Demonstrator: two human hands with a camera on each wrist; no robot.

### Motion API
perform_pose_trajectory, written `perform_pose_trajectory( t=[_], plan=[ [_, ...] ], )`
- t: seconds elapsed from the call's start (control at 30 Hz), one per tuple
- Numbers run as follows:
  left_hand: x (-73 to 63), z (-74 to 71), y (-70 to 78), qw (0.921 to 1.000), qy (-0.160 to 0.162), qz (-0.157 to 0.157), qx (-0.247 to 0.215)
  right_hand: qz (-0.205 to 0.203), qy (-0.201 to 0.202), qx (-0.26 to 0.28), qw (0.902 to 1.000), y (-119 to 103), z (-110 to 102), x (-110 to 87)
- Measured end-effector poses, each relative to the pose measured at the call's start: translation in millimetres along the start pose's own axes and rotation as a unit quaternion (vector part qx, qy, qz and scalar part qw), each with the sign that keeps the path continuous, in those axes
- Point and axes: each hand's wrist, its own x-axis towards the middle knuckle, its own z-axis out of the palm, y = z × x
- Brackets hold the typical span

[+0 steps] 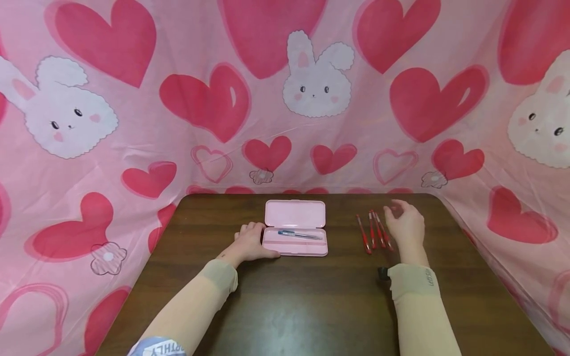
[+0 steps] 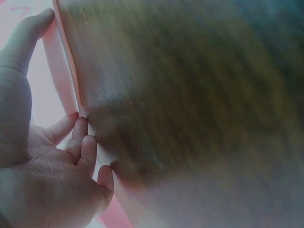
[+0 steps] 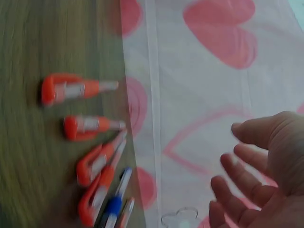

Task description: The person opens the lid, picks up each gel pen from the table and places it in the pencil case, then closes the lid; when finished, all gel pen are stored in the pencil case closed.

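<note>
A pink pencil case (image 1: 295, 213) lies with its lid raised towards the back of the table. In its base rests a clear pen with a blue cap (image 1: 288, 233). My left hand (image 1: 249, 242) holds the left end of the case, thumb at the front corner and fingers near the hinge side; the left wrist view shows fingertips along the pink edge (image 2: 66, 66). Several red pens (image 1: 363, 235) lie right of the case. Beyond them my right hand (image 1: 407, 225) hovers with loosely bent fingers and nothing in it. The right wrist view has a blue pen (image 3: 114, 205) beside the red ones.
The dark wooden table (image 1: 303, 306) carries everything. A pink cloth (image 1: 311, 163) with hearts and white rabbits hangs behind the table and along both sides. A dark strap piece (image 1: 383, 273) sticks out at my right wrist.
</note>
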Motion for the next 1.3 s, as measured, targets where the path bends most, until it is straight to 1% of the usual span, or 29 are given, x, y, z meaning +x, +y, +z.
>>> perform_pose_trajectory(
  t=[0.13, 0.4, 0.53, 0.63, 0.83, 0.97, 1.17, 1.3],
  plan=[
    [0.1, 0.0, 0.2, 1.0000, 0.001, 0.001, 0.000, 0.033, -0.004, -0.013, 0.9994, 16, -6, -1.9],
    [1.7, 1.7, 0.0, 1.0000, -0.003, -0.001, -0.001, 0.071, -0.016, -0.026, 0.9970, 38, -12, -8.4],
    [2.4, 2.7, -0.6, 1.0000, -0.005, 0.001, -0.004, 0.094, -0.029, -0.040, 0.9944, 45, -16, -11.8],
    [2.7, 3.1, -1.6, 1.0000, -0.004, 0.004, 0.000, 0.106, -0.048, -0.054, 0.9918, 50, -18, -13.0],
    [2.5, 2.4, -2.2, 1.0000, -0.003, 0.001, 0.007, 0.119, -0.075, -0.069, 0.9877, 61, -17, -11.9],
    [1.1, 1.1, 0.9, 1.0000, -0.005, 0.004, 0.006, 0.126, -0.091, -0.076, 0.9849, 69, -16, -12.0],
    [1.0, 1.0, 2.2, 1.0000, -0.004, 0.001, 0.006, 0.119, -0.122, -0.087, 0.9816, 78, -16, -12.4],
    [0.7, -0.1, -0.2, 1.0000, -0.002, -0.002, 0.005, 0.113, -0.129, -0.094, 0.9806, 81, -14, -11.0]
  ],
)
